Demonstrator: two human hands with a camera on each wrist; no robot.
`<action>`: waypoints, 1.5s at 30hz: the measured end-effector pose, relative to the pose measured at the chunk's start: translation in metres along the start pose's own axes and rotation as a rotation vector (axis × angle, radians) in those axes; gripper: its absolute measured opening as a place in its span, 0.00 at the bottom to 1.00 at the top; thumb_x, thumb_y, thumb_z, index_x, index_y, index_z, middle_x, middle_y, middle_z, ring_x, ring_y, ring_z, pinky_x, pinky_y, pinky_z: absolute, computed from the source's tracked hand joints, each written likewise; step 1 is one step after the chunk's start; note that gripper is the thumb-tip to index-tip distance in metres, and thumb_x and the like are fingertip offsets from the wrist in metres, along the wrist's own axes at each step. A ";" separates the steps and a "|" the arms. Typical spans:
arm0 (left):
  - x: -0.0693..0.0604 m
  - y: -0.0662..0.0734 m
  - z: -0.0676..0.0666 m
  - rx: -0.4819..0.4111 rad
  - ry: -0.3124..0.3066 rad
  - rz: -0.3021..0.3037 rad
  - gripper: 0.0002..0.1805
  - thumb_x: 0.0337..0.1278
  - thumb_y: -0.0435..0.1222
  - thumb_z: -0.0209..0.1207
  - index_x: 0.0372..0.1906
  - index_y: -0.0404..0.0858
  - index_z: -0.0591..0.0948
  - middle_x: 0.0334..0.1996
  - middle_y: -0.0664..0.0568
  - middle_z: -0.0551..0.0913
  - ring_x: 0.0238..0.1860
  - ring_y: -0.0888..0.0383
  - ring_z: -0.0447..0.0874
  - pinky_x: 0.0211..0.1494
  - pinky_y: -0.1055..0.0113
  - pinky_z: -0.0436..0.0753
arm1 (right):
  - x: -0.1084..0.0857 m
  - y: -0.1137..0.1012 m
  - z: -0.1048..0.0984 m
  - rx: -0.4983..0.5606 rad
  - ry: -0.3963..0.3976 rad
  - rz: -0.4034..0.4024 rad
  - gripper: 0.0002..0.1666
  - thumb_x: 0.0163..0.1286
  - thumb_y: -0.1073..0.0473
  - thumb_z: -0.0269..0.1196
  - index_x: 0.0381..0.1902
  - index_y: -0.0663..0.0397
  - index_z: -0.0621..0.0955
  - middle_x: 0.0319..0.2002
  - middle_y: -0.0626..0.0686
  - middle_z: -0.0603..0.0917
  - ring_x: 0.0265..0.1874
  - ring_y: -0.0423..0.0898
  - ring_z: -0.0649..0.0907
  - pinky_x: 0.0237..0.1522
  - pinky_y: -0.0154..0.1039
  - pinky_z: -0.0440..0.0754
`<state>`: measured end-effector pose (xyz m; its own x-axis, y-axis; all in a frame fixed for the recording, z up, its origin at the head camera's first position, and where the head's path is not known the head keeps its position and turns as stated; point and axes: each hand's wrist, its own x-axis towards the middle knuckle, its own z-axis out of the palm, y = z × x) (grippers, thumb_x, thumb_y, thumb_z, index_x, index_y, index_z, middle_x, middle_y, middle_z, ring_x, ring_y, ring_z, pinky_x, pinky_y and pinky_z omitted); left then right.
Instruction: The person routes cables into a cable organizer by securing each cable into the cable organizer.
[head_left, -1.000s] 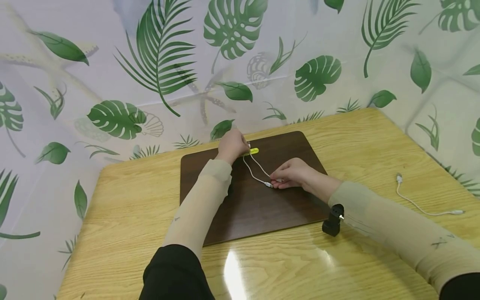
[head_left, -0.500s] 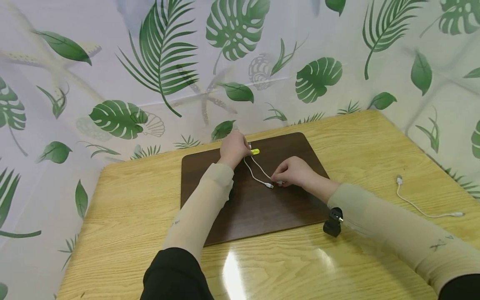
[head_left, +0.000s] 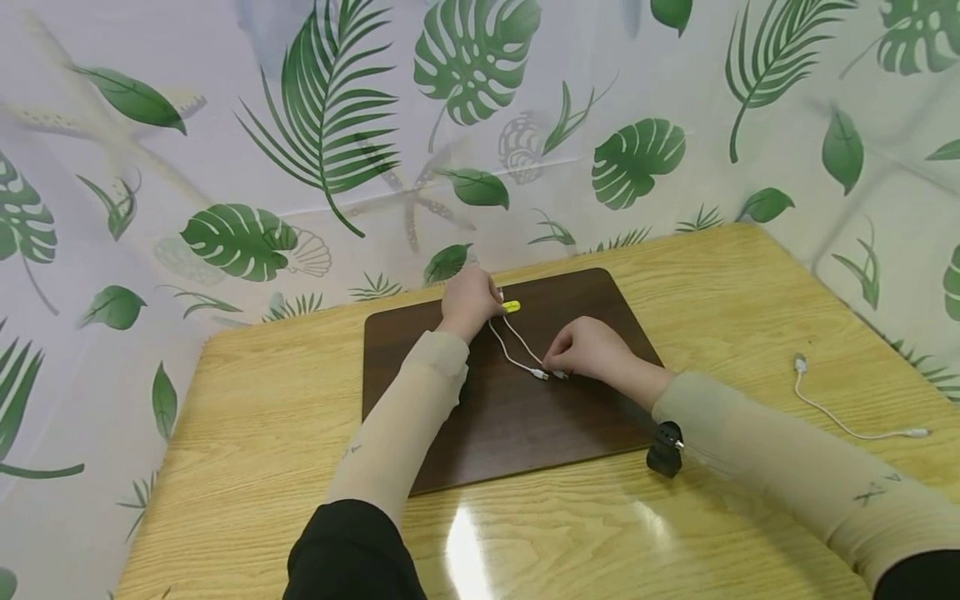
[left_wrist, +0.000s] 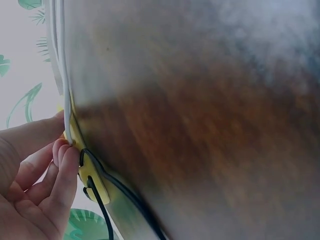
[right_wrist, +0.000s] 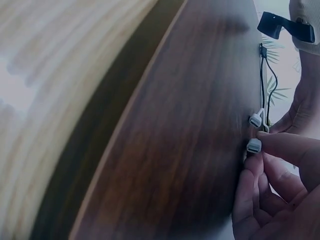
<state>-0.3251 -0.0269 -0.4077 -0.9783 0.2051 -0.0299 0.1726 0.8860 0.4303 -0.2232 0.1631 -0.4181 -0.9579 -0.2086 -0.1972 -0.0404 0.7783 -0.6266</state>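
Note:
My left hand (head_left: 468, 302) is at the far edge of a dark brown board (head_left: 510, 433). Its thumb and fingers pinch a white cable (left_wrist: 65, 85) against a yellow cable holder (head_left: 512, 307). A black cable (left_wrist: 125, 192) runs through the same holder in the left wrist view. To the right, my right hand (head_left: 588, 348) pinches a white USB plug (right_wrist: 254, 145) between thumb and fingertip, just over the board. A second white plug (head_left: 540, 374) lies close to those fingertips. Two white strands stretch from the holder toward the right hand. My left fingers partly hide the holder.
A separate short white cable (head_left: 843, 423) lies on the light wooden table (head_left: 262, 400), right of the board. A black camera mount (head_left: 664, 450) hangs at the right wrist. Leaf-printed fabric (head_left: 555, 192) rises behind the table.
The right hand's lower fingers have drawn in, and the hand has turned slightly palm-down while keeping its pinch. My left hand stays at the holder. The head view has shifted slightly.

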 end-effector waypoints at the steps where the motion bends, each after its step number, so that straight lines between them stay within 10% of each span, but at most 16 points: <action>1: 0.000 0.000 0.000 0.000 0.002 0.003 0.06 0.56 0.37 0.79 0.30 0.40 0.93 0.38 0.52 0.93 0.39 0.52 0.90 0.47 0.57 0.90 | 0.000 0.000 0.000 -0.007 0.003 -0.005 0.07 0.67 0.58 0.73 0.31 0.53 0.94 0.24 0.45 0.90 0.24 0.40 0.82 0.29 0.34 0.77; 35: -0.012 0.008 0.002 0.058 0.045 0.052 0.11 0.67 0.35 0.69 0.26 0.39 0.89 0.32 0.50 0.92 0.29 0.57 0.82 0.40 0.61 0.88 | -0.019 0.014 -0.012 0.155 -0.046 0.043 0.11 0.71 0.59 0.70 0.38 0.63 0.93 0.26 0.49 0.91 0.26 0.37 0.88 0.36 0.37 0.91; 45: -0.020 0.026 0.002 -0.008 -0.043 0.071 0.35 0.77 0.44 0.62 0.09 0.46 0.62 0.09 0.60 0.55 0.12 0.62 0.53 0.18 0.70 0.58 | -0.030 0.025 -0.021 0.365 -0.078 0.130 0.18 0.75 0.60 0.68 0.46 0.76 0.88 0.28 0.52 0.93 0.24 0.37 0.89 0.34 0.36 0.92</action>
<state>-0.3010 -0.0068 -0.3974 -0.9577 0.2851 -0.0381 0.2401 0.8655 0.4395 -0.2016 0.2011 -0.4116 -0.9233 -0.1777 -0.3405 0.1970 0.5420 -0.8169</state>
